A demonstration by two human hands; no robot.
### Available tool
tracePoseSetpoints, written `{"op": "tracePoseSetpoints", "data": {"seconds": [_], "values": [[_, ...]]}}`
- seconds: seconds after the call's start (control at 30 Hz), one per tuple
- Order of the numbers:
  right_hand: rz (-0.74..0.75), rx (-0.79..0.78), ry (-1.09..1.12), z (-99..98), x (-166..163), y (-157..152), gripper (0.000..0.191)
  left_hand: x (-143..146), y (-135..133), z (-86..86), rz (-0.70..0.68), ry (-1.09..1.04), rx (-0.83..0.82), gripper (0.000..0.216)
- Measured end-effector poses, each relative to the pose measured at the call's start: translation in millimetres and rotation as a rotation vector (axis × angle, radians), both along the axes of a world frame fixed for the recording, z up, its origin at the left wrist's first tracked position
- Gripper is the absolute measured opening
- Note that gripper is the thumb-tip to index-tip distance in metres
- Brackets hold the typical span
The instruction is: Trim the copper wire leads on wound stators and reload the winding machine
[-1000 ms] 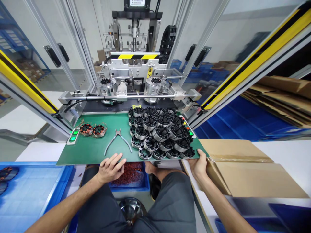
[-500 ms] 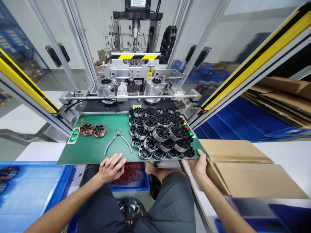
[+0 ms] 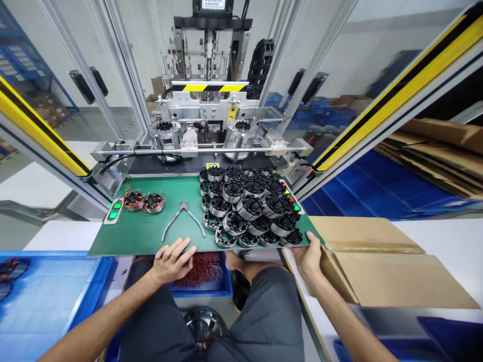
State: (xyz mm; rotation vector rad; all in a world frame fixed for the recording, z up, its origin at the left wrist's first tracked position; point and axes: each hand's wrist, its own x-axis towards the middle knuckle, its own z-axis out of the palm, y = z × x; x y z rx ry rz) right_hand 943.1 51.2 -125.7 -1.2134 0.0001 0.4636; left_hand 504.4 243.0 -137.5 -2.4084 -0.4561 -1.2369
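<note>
My left hand (image 3: 174, 261) lies on the front edge of the green work surface (image 3: 124, 231), fingers stretched out and nothing in them. Just beyond it are grey-handled diagonal cutters (image 3: 183, 206), jaws pointing away and handles spread. At the right front corner, my right hand (image 3: 308, 255) is closed on the board's edge, thumb on top and the other fingers mostly hidden. Stacked black-and-silver stator cores (image 3: 251, 207) stand beside that hand. Two copper-wound stators (image 3: 154, 202) with loose wire ends lie at the left.
Behind the board stands a winding machine with two metal cylinders (image 3: 239, 141) behind a horizontal rail (image 3: 211, 151). Green-lit button panels (image 3: 113, 211) flank the board. A blue tray (image 3: 49, 301) is at left, a cardboard box (image 3: 392, 276) at right, and a scrap bin (image 3: 222, 287) below.
Both hands, the cutters and the stators stay where they were. Small parts around the machine's cylinders look slightly shifted.
</note>
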Motion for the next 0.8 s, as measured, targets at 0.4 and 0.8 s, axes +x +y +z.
{"op": "tracePoseSetpoints", "data": {"seconds": [0.4,0.8], "values": [[0.012,0.007,-0.007,-0.4,-0.6,-0.1,0.061,-0.3,-0.2,-1.3,0.012,-0.005,-0.001,0.047],[0.028,-0.001,-0.032,0.0,-0.6,-0.2,0.06,-1.2,-0.2,-3.3,0.004,0.001,-0.006,0.057]]}}
